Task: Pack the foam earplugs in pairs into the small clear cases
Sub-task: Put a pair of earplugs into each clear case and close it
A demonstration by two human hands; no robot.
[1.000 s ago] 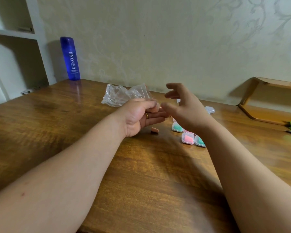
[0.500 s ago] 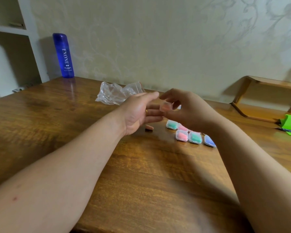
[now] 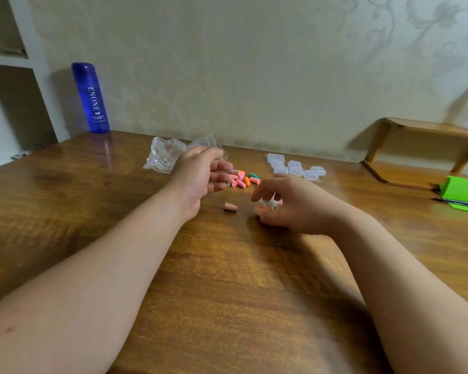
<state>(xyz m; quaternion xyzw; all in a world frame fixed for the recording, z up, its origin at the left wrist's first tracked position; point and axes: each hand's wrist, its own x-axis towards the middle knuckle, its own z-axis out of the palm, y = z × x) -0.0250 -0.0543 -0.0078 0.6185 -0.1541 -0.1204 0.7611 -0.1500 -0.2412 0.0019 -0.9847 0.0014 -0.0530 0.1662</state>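
**Lone Earplug Lies Loose as Case Is Held Low Over the Table**

A person's right hand (image 3: 289, 205) curls its fingers round a small clear case (image 3: 266, 207) low over the wooden table (image 3: 227, 265). Something pinkish shows inside the case, though blur hides whether its lid is up or down. The left hand (image 3: 200, 176) hovers just beside the pile of coloured earplugs (image 3: 243, 178), fingers loosely bent and, as far as can be seen, holding nothing. A single peach earplug (image 3: 230, 207) lies apart on the wood between the two hands. Empty cases (image 3: 295, 168) sit near the wall, beyond the pile. The likely risks are these: a passing wrist may brush the light foam plug and roll it away, the lid may be closed on one plug only or may pinch foam at the rim, and a reach into the mixed pile may bring out a plug of the wrong colour.
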